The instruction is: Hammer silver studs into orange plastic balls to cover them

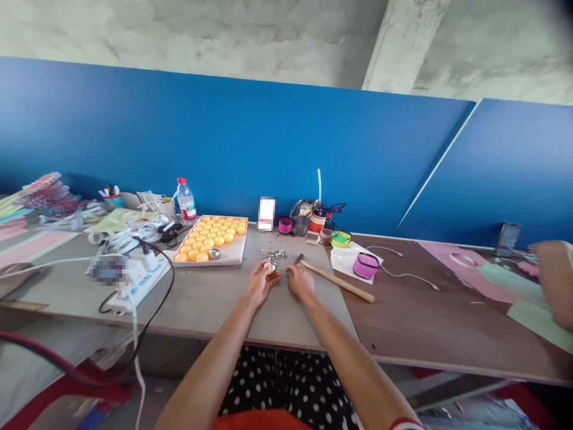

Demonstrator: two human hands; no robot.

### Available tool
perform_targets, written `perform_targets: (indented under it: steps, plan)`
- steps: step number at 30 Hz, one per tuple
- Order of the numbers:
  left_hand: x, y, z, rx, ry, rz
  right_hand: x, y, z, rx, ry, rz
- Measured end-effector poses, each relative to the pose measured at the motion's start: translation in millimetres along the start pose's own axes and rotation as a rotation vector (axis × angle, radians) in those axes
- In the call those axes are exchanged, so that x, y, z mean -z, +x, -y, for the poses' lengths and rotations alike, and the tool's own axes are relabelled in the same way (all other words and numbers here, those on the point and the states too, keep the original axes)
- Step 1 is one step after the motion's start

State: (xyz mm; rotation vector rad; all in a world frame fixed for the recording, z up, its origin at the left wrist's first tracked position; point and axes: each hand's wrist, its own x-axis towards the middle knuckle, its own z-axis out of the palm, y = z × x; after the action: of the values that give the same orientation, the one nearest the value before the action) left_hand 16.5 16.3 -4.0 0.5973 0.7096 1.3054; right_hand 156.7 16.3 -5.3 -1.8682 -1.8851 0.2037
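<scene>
My left hand [260,280] is closed round a small ball partly covered in shiny bits [270,268], held just above the grey tabletop [210,298]. My right hand [299,279] sits beside it with fingers pinched together; what it pinches is too small to make out. A pile of small silver pieces [276,257] lies just beyond both hands. A white tray [233,254] of several orange balls [210,236], with one silver ball [213,253] at its front, stands to the left of the pile.
A wooden-handled tool [340,282] lies right of my hands. A pink pouch [366,265], jars and tape rolls [313,222] and a water bottle [186,203] stand behind. A power strip with cables [134,278] is at left. Another person's arm [555,280] shows at far right.
</scene>
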Motion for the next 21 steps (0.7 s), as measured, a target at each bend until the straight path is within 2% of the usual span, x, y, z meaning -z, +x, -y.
perform_targets:
  steps: [4,11,17,21]
  plan:
    - [-0.5,-1.1,-1.2,0.007,-0.003,0.004,1.1,1.1,-1.1,-0.029,0.009,-0.022]
    - [-1.1,-2.7,-2.5,0.021,-0.027,0.007,-3.3,-2.5,-8.6,0.011,0.163,-0.119]
    - [0.4,-0.6,-1.8,0.033,-0.035,0.024,-4.9,0.7,-1.9,0.032,0.076,-0.057]
    - [1.2,0.1,-1.7,0.038,-0.032,0.017,-5.6,2.3,-7.3,0.036,0.252,-0.17]
